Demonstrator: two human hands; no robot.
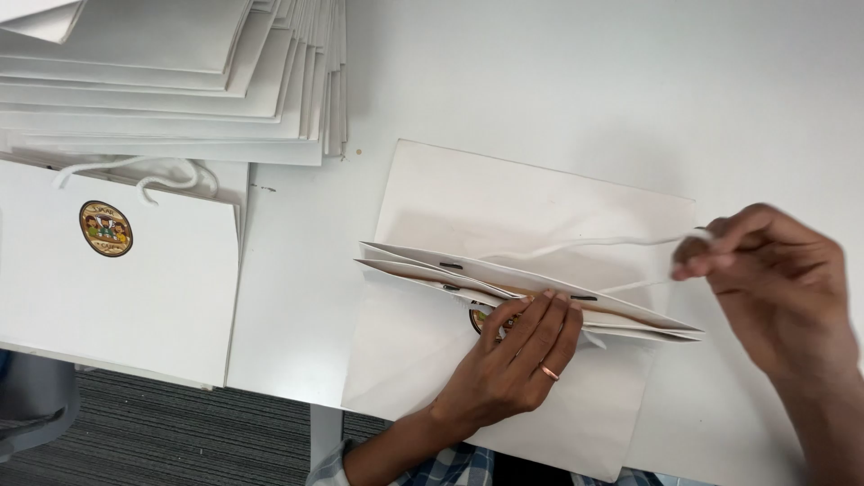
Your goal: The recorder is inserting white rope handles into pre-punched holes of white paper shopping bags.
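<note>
In the centre of the frame we see a white paper bag (468,207) lying flat on the white worktop (630,81), its mouth slightly open. The left hand (517,360) presses flat on it with open fingers. At right, the right hand (778,279) pinches its white cord handle (585,243).

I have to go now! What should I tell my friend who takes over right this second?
Left hand: pressed flat on the folded white paper bag, fingers over its round sticker.
Right hand: pinching the white cord handle, pulled taut across the bag.
Bag lies flat on the white table, near the front edge.
Done: one stickered bag lies at left, handles attached.
Left: a fanned stack of flat bags at top left.
</note>
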